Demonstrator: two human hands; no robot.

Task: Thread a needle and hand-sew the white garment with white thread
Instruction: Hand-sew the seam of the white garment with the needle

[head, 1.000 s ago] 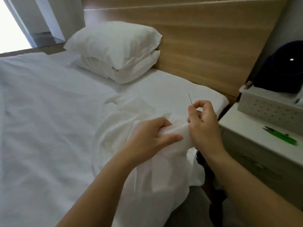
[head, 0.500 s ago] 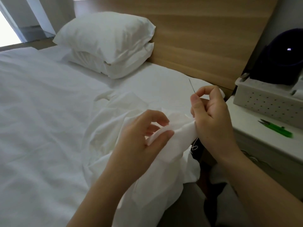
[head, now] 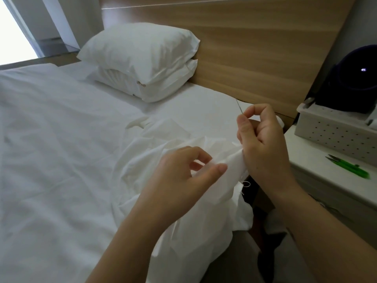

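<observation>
Bed [head: 61,160]: bears the heap | white garment [head: 142,166]: bunched at the bed's right edge | left hand [head: 183,180]: pinches 1 fold | needle [head: 239,108]: tip up, pinched by right hand [head: 263,152] just above the fold | thread [head: 246,183]: slack loop below | step, judged: mid-stitch | next: draw slack taut, re-enter cloth beside the pinch.

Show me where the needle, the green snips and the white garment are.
needle [head: 239,106]: head view, middle of the exposed shaft.
green snips [head: 354,170]: head view, the green handle.
white garment [head: 204,240]: head view, the hanging lower fold.
</observation>
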